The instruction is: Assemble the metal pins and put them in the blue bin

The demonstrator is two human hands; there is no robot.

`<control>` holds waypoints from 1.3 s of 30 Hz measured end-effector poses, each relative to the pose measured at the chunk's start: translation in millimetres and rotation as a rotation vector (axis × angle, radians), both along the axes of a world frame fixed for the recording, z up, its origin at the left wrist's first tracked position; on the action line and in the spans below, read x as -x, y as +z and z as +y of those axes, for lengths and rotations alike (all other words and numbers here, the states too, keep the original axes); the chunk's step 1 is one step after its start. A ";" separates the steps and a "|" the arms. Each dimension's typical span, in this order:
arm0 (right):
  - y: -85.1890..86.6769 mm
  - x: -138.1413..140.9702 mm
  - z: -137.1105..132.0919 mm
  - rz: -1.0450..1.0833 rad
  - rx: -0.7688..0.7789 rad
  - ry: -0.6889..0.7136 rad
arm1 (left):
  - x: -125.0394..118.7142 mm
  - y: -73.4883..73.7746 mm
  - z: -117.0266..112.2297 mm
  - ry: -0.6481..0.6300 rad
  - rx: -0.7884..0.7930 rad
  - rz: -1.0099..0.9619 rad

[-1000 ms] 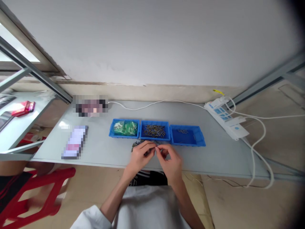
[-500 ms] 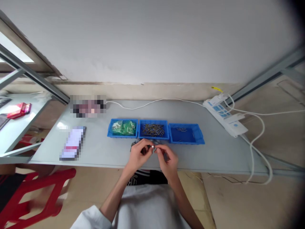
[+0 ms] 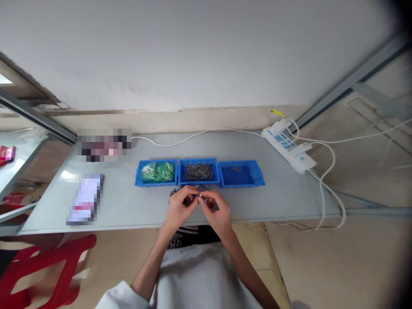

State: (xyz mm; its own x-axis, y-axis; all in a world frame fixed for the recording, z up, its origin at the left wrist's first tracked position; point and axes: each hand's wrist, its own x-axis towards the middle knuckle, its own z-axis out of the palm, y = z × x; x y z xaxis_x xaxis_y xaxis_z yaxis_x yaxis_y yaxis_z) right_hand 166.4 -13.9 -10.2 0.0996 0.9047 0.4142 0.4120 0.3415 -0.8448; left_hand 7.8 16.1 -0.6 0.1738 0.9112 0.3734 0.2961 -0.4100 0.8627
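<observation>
My left hand [image 3: 179,207] and my right hand [image 3: 219,214] meet over the table's front edge, thumbs and fingers pinched together. Between their fingertips is a small round white-ended piece [image 3: 200,195], too small to name, and most of it is hidden. Both hands seem to grip it. Just behind the fingers lies a heap of dark thin pieces [image 3: 173,191], partly covered by my hands. Beyond it, a blue tray [image 3: 198,184] holds many thin metal pins [image 3: 198,171].
The left blue tray [image 3: 156,185] contains green plastic and white pieces; a few pins lie in the right blue tray [image 3: 241,177]. A phone [image 3: 86,198] rests at left. A power strip [image 3: 288,146] with white cables lies at right. A red stool [image 3: 64,266] stands below left.
The right hand has closed in against the left, and its fingertips now touch the small piece. The camera view has shifted slightly; the trays stay in place.
</observation>
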 end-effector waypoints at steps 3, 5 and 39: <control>8.9 -3.9 2.6 -0.107 -0.038 -0.022 | 0.0 1.0 -1.7 0.017 0.015 -0.001; 20.2 -14.4 8.7 -0.174 -0.095 -0.140 | 0.4 2.4 -3.6 0.075 0.032 -0.005; -4.0 -32.9 -7.0 -0.398 0.161 -0.144 | -1.1 2.4 -5.1 0.110 0.056 0.036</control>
